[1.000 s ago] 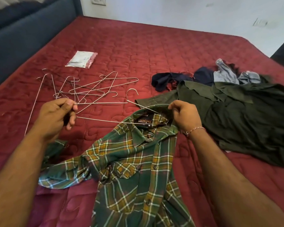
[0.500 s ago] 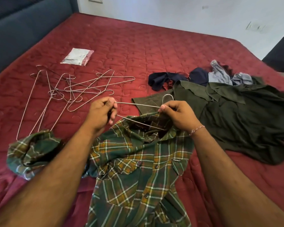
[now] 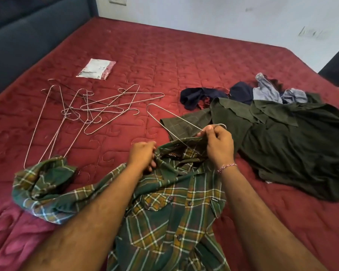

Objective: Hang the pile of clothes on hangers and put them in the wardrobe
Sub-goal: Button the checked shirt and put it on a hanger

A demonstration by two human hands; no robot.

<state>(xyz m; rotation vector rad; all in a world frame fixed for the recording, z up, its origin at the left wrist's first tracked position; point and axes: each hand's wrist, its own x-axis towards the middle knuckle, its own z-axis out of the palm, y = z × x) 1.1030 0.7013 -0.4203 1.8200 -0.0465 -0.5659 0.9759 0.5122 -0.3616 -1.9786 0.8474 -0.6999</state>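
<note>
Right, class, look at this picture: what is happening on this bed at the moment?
A person is putting a green plaid shirt onto a wire hanger. The right hand pinches the hanger near its hook, with one end tucked into the collar and the other end outside the shirt. The left hand grips the collar. The spare hangers lie on the red bedcover to the left, and a pile of dark clothes waits on the right.

A red quilted bed (image 3: 184, 61) meets a pale wall (image 3: 204, 16) (scuffed, with a switch plate (image 3: 117, 0)) beside a dark blue headboard (image 3: 33, 42).
</note>
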